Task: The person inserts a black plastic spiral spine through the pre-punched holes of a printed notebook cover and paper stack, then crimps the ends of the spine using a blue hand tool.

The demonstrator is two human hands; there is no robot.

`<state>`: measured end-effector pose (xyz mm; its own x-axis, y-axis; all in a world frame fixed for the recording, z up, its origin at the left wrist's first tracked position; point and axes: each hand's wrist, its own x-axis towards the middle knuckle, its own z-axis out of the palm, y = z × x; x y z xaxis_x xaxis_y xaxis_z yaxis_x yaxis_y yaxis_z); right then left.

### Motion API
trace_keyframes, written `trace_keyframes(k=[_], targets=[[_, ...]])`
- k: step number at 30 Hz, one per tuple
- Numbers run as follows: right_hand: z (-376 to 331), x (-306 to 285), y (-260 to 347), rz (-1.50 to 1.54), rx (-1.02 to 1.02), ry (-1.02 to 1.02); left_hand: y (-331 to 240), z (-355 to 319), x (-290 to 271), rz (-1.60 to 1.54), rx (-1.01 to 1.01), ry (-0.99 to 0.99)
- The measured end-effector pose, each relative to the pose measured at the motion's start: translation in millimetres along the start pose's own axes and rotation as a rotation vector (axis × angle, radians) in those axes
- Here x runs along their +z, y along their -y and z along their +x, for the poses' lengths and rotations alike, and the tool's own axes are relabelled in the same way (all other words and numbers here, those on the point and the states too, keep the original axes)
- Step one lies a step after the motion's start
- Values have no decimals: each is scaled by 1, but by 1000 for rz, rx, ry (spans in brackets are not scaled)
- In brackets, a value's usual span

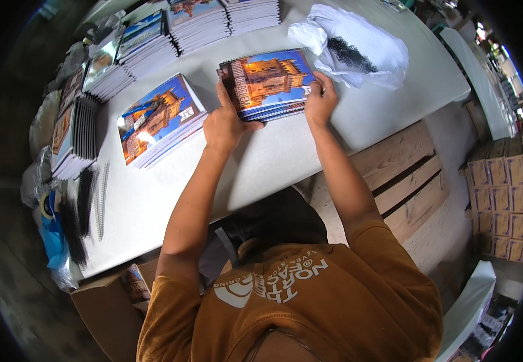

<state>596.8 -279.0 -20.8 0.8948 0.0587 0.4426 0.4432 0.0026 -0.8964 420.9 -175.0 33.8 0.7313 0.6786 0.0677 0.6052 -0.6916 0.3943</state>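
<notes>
On the white table lies a small stack of spiral-bound notebooks [273,78], their glossy covers showing a lit stone tower against blue sky. My left hand [224,125] grips its left side, thumb along the near edge and fingers up the side. Around the right edge, my right hand [321,102] is closed with curled fingers. Just left of it stands a taller stack of sheets with the same cover [159,120]. A blue-handled tool [142,110] rests on top of that stack; its exact kind is unclear.
A white plastic bag [382,45] with black binding coils [352,54] lies beyond my right hand. Several book stacks [198,27] line the far and left sides. Loose coils [100,202] and blue tape [49,205] lie at left. A wooden pallet [403,163] and stacked boxes [499,199] stand right.
</notes>
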Motion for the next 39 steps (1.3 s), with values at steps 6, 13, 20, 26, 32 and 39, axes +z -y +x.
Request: trace_keyframes(k=[6,13,20,26,32,39], targets=[[4,-6,-13,-22,-67,20,-16,-27,-29,214,59,-171],[-31,-9,67,-47,-594,9,95,-35,-48,304,251,-454],[-103,24,135,500,-356,390,116,-20,-95,-415,-8,-25],[-112,25,138,506,-250,541,119,-15,-94,-338,9,15],[-116,31,121,270,-155,704,92,-37,-82,78,315,-297],[-110,61,128,-301,-263,1056,121,-25,-69,-845,39,-272]])
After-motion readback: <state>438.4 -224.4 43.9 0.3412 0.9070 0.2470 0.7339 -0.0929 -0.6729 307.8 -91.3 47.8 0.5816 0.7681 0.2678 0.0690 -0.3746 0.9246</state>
